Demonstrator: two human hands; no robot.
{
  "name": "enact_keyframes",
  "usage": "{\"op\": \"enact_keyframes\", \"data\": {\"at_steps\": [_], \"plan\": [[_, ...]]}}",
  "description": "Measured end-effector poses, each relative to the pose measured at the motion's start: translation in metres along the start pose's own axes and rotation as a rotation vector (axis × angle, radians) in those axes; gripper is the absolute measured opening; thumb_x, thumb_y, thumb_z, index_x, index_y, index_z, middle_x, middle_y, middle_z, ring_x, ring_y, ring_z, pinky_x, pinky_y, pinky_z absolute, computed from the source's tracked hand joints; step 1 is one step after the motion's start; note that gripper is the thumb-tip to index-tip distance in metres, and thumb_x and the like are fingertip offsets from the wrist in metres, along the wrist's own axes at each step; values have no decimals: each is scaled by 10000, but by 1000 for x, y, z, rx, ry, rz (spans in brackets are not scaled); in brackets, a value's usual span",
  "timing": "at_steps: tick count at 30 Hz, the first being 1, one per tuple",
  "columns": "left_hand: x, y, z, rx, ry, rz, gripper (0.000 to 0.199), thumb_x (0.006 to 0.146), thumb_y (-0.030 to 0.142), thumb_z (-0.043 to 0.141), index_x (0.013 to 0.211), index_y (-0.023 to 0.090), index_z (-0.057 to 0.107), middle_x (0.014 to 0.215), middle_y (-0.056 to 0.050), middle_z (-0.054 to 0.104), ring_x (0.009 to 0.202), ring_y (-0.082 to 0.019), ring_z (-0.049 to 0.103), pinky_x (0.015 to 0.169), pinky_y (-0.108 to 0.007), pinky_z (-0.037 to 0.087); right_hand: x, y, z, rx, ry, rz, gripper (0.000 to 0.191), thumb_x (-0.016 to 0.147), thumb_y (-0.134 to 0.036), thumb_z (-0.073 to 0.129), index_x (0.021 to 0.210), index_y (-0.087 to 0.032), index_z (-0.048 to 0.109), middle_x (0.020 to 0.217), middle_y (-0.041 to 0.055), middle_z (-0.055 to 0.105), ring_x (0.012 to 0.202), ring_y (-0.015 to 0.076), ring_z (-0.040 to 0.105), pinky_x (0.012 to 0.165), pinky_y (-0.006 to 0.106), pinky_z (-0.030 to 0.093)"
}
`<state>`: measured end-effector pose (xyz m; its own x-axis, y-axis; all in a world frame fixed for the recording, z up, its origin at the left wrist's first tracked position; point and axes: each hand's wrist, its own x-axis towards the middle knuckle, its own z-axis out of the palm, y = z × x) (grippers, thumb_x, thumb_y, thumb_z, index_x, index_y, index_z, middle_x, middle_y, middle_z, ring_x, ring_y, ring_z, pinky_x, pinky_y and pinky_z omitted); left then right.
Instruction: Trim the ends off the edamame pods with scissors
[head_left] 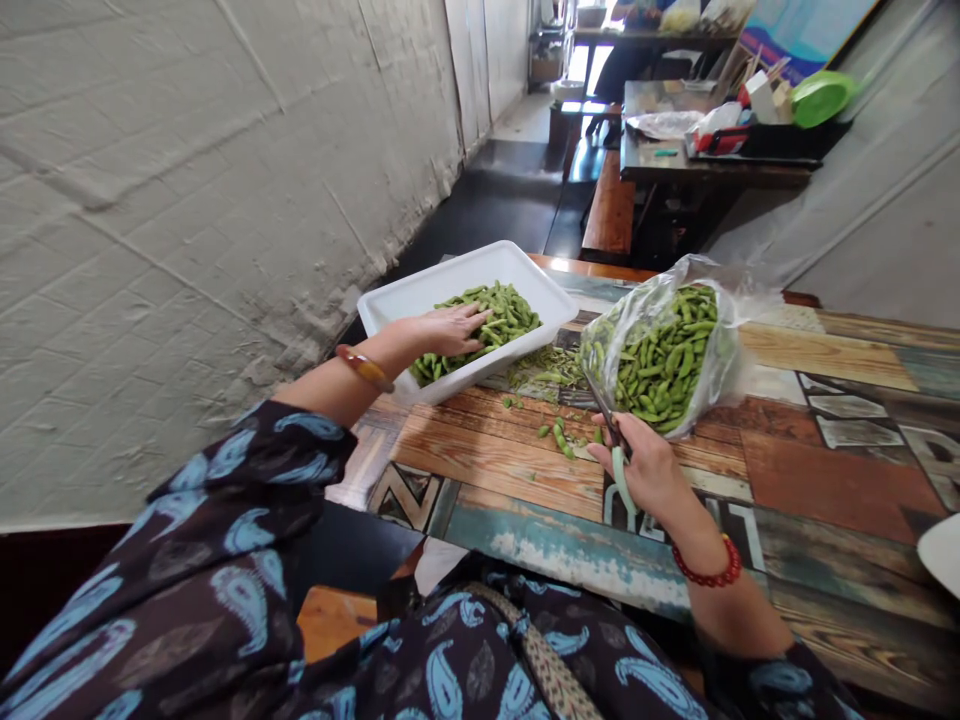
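A white plastic tub [382,312] holds a layer of green bean pods [506,312]. My left hand [450,330] lies flat on the pods inside it, fingers stretched out. To the right, a clear plastic bag [724,350] stands open, full of more pods [667,360]. My right hand [643,462] is wrapped round scissors [619,475] with pale green handles, their dark blades pointing at the bag's near left edge. Between tub and bag lie small green trimmings [551,368] and a few loose pods [562,440].
Under everything is a patterned wooden table [825,490]. A white rounded object [941,555] shows at its right edge. A pale wall [187,250] runs along the left. Beyond are a bench [609,210] and another table [637,155] with a green basket [823,98].
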<state>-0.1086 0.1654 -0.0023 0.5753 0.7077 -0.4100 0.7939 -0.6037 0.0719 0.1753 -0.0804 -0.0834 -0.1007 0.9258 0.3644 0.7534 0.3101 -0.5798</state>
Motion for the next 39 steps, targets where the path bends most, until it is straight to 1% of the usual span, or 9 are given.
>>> {"op": "enact_keyframes", "data": {"at_steps": [4,7,16,21,25,27,32,35,39], "plan": [[36,29,-4,-28,47,48,680,967,327,455,1598,158,270,1696,-153,81,1555,-338,159,1246,-451,162,2,4,-2,-10,7,1,263,967,-395,568,1160,-216,582,893,87,645,812,271,660,740,416,562],[39,30,-3,-35,44,49,662,957,411,467,1579,224,337,1705,-96,92,1543,-347,206,1236,-469,199,2,6,-3,-16,15,1,284,962,-415,576,1135,-191,594,896,90,653,845,274,670,758,426,567],[-57,-34,5,-37,-51,112,622,903,313,490,1507,165,467,1607,-101,398,1439,-216,431,1196,-305,292,0,3,-5,-13,24,-32,324,969,-426,558,1159,-170,609,926,110,656,870,276,660,786,428,557],[-89,-35,-3,-59,-18,57,479,901,290,508,1350,196,643,1498,-82,551,1337,-224,541,1155,-345,372,2,4,-9,-9,57,-31,315,957,-418,574,1146,-171,621,895,98,660,841,263,658,784,413,550],[-97,5,-11,-114,461,102,377,911,303,535,1193,142,725,1283,-129,692,1041,-196,665,990,-348,488,5,2,-15,53,93,16,305,924,-446,610,1083,-188,642,839,61,654,793,237,650,774,383,543],[-95,37,-6,-249,603,184,327,924,301,548,1113,121,745,1045,-116,751,829,-149,657,814,-297,515,7,1,-17,96,92,50,293,923,-440,607,1074,-191,643,805,37,640,750,213,637,755,360,537],[-73,118,43,-375,427,488,226,937,227,545,994,149,749,934,-78,703,756,-131,630,706,-258,486,9,1,-21,147,104,107,265,910,-419,615,1051,-197,648,792,18,623,716,183,608,735,329,520],[-56,144,72,-267,407,459,212,912,147,522,929,135,734,906,-82,642,745,-144,600,701,-266,471,10,2,-21,168,105,118,260,908,-419,621,1049,-202,650,788,12,614,722,181,601,734,323,512],[-46,158,82,-116,330,428,189,839,103,564,939,134,721,909,-94,621,791,-184,584,721,-291,463,10,1,-20,187,102,103,282,912,-434,625,1061,-196,651,795,15,615,737,187,607,757,327,512]]}}
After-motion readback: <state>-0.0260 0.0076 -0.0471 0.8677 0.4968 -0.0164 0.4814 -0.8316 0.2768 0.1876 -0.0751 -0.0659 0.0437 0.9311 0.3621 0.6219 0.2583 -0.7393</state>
